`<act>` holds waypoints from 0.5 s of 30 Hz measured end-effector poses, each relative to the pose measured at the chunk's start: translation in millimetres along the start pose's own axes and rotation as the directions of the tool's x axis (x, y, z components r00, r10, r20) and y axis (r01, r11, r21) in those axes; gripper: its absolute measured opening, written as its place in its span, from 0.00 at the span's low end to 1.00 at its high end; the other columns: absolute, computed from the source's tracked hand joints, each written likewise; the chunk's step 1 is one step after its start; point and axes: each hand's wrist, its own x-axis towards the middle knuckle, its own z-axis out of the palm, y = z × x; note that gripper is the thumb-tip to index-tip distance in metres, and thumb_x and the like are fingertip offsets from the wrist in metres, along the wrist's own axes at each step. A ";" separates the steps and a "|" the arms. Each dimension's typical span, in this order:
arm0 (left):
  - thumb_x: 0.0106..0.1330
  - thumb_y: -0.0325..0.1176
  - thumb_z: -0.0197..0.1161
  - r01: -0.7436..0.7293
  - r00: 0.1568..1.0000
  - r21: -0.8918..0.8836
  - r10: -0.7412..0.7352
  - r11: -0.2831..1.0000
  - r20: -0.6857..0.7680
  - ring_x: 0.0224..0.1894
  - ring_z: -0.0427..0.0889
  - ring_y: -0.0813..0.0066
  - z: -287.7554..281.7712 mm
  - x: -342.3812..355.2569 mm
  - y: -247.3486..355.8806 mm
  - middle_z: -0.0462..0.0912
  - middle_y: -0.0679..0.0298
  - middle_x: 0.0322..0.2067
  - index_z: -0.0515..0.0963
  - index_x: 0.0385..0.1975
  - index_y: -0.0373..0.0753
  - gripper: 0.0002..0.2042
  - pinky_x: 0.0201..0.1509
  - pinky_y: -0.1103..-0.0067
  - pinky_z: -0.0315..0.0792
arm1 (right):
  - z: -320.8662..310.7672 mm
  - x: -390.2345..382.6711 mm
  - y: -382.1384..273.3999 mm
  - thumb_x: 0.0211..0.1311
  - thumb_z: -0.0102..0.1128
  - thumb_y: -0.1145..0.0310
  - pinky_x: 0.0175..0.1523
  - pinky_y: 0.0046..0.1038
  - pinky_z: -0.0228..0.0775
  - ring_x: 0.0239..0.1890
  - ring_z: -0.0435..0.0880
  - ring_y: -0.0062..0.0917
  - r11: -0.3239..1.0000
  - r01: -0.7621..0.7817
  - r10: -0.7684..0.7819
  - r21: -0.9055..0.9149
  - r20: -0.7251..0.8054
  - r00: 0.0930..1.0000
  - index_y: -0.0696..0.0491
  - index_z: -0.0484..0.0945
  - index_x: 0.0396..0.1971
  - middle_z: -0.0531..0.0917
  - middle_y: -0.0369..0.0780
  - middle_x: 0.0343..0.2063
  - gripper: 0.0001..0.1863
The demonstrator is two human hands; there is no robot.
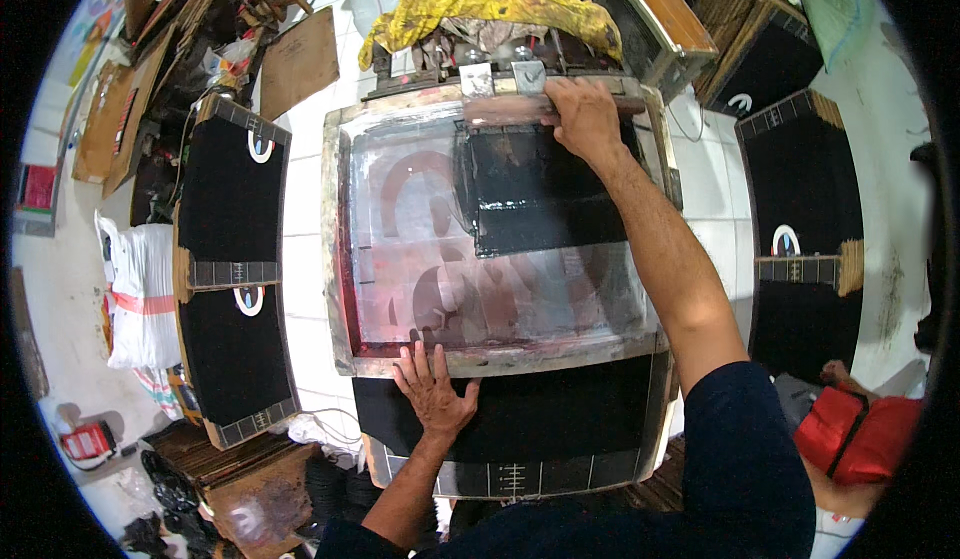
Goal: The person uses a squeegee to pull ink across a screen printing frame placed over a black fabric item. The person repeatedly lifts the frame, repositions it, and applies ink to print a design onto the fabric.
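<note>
A screen-printing frame [520, 367] lies over a black board in front of me. Its translucent mesh [400, 249] shows large reddish shapes, and a glossy block of black ink [550, 194] covers the upper right part. At the far end of the mesh, my right hand [583, 119] is closed over the right part of a wooden squeegee [505, 110]; the squeegee's blade is hard to make out. My left hand [437, 396] rests with fingers spread on the near rail of the frame, left of its middle, holding nothing.
Below the frame shows a black board [530, 424] with a ruled strip. Metal hinge clamps [478, 81] and a stained yellow cloth [500, 4] are behind it. Black panels stand left [235, 199] and right [805, 179]. A person's red garment [875, 437] appears at lower right.
</note>
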 end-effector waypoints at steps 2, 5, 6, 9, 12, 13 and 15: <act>0.61 0.56 0.70 -0.006 1.000 0.009 0.006 1.000 0.000 0.80 0.45 0.39 -1.3 -0.6 1.1 0.55 0.46 0.77 0.62 0.73 0.37 0.44 0.80 0.41 0.36 | -4.2 -10.2 -3.7 0.47 0.77 0.69 0.50 0.41 0.71 0.46 0.84 0.36 0.999 -0.012 0.014 -0.037 0.062 0.998 0.48 0.79 0.38 0.84 0.38 0.38 0.18; 0.61 0.54 0.71 -0.019 1.000 0.011 0.019 1.000 -0.018 0.80 0.46 0.39 -3.9 2.9 3.5 0.55 0.45 0.76 0.62 0.73 0.37 0.44 0.80 0.41 0.36 | -25.2 -44.9 -20.3 0.47 0.76 0.69 0.50 0.40 0.71 0.46 0.84 0.35 1.000 -0.031 0.030 0.002 0.142 0.989 0.49 0.79 0.39 0.84 0.38 0.38 0.18; 0.60 0.54 0.71 -0.031 0.999 0.012 0.032 0.999 -0.033 0.80 0.46 0.39 -5.2 4.1 3.9 0.55 0.45 0.76 0.62 0.73 0.37 0.44 0.80 0.41 0.37 | -34.2 -61.6 -29.2 0.47 0.76 0.70 0.50 0.40 0.71 0.46 0.83 0.34 0.999 -0.044 0.043 0.008 0.148 0.988 0.49 0.80 0.39 0.83 0.38 0.38 0.17; 0.60 0.53 0.72 -0.045 0.998 -0.010 0.044 0.999 -0.053 0.80 0.47 0.40 -6.5 6.5 3.7 0.56 0.46 0.76 0.62 0.73 0.37 0.45 0.80 0.41 0.37 | -61.4 -118.4 -58.6 0.47 0.73 0.73 0.50 0.39 0.70 0.44 0.82 0.35 0.999 -0.032 0.033 -0.019 0.111 0.993 0.50 0.80 0.41 0.82 0.38 0.36 0.18; 0.60 0.53 0.73 -0.043 0.997 -0.011 0.042 0.999 -0.059 0.81 0.46 0.41 -4.7 3.8 2.4 0.56 0.47 0.76 0.62 0.74 0.38 0.45 0.80 0.42 0.37 | -70.2 -156.0 -81.1 0.48 0.72 0.74 0.51 0.37 0.69 0.45 0.81 0.32 0.998 -0.060 0.063 -0.023 0.125 0.990 0.49 0.80 0.40 0.80 0.36 0.37 0.17; 0.60 0.53 0.73 -0.041 0.997 -0.017 0.040 0.999 -0.058 0.81 0.46 0.41 -3.2 2.8 2.6 0.56 0.47 0.76 0.62 0.74 0.38 0.45 0.81 0.42 0.37 | -70.5 -161.1 -81.6 0.48 0.72 0.74 0.51 0.37 0.69 0.45 0.80 0.32 0.996 -0.087 0.091 -0.033 0.180 0.979 0.49 0.79 0.40 0.80 0.36 0.37 0.17; 0.59 0.53 0.74 -0.040 0.996 -0.025 0.038 0.999 -0.076 0.80 0.48 0.42 -1.6 2.7 2.5 0.59 0.49 0.75 0.64 0.73 0.39 0.44 0.81 0.43 0.38 | -67.7 -164.5 -81.5 0.51 0.69 0.75 0.52 0.36 0.68 0.45 0.80 0.31 0.997 -0.075 0.077 -0.021 0.112 0.991 0.48 0.80 0.41 0.80 0.35 0.37 0.16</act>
